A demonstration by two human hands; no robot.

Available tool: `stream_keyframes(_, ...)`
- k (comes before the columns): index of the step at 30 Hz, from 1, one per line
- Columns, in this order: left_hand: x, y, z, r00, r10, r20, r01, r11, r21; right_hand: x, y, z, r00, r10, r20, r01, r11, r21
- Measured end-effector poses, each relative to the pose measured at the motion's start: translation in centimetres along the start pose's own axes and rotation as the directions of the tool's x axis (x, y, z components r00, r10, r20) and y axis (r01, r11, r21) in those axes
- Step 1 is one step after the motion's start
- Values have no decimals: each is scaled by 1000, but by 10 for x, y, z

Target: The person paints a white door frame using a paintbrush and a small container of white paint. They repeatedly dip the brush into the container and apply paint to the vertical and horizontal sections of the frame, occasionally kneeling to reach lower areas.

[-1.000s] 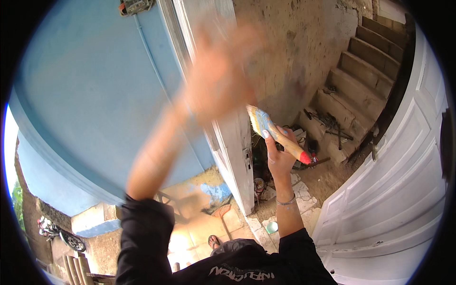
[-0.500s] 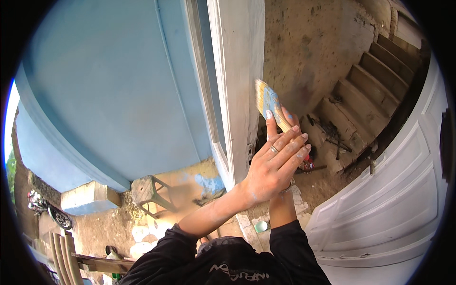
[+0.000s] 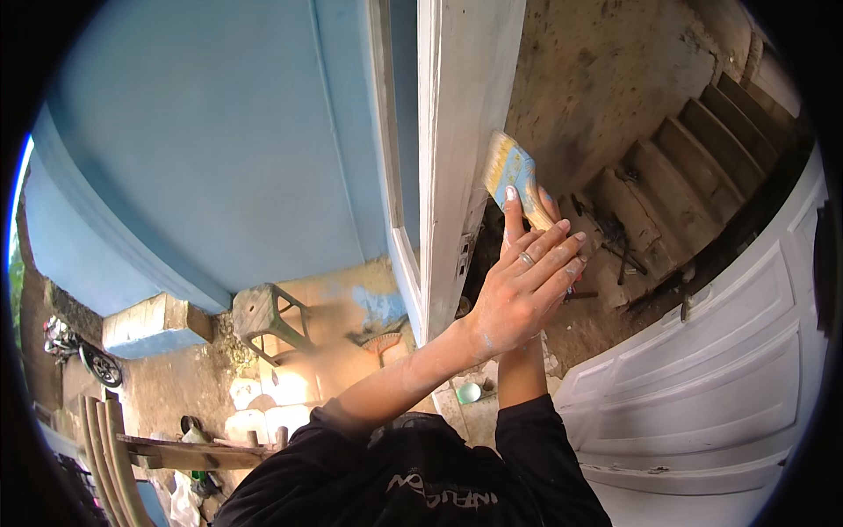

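Observation:
A flat paintbrush (image 3: pixel 512 172) with pale bristles and a blue-smeared ferrule rests against the edge of a white door (image 3: pixel 457 132). My right hand (image 3: pixel 525 341) comes up from below and grips the brush's handle, but it is mostly hidden. My left hand (image 3: pixel 527 281), flecked with white paint and wearing a ring, wraps over the right one. Its forefinger lies up along the brush's ferrule.
A blue wall (image 3: pixel 219 149) fills the left. A second white door leaf (image 3: pixel 720 369) stands at the right, with concrete stairs (image 3: pixel 685 167) beyond. Below are a stool (image 3: pixel 263 312), a small green cup (image 3: pixel 468 393), wooden planks (image 3: pixel 184 452) and a motorbike (image 3: pixel 79 347).
My left hand has come down from high at the left and settled over my right hand on the brush. The brush has risen along the door edge.

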State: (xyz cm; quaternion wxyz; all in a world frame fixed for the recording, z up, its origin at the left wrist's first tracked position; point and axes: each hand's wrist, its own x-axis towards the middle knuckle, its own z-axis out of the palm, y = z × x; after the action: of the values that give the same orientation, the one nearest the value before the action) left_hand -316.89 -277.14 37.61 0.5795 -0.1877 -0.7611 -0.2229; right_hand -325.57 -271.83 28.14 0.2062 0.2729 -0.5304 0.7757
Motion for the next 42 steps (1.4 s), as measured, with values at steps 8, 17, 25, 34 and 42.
stream_keyframes(8, -15, -8, 18, 994, 41, -102, -38, 999, 26, -4, 2, -5, 999, 14, 39, -13, 1000, -18)
stream_keyframes(17, -26, 1, -3, 992, 88, -86, -84, 995, 52, 4, -6, 1, 999, 23, 30, -21, 998, -67)
stream_keyframes(25, -318, -11, -15, 444, -701, 558, 788, 601, 129, -86, 63, -150, 923, 31, -384, -176, 920, -350)
stream_keyframes(34, -791, -30, 110, -254, -683, 685, 837, 200, 509, -455, 234, -296, 514, 350, -783, -772, 587, -244)
stream_keyframes(42, -970, -61, 241, -477, -761, 439, 749, -91, 656, -602, 316, -366, 398, 455, -796, -914, 270, -302)
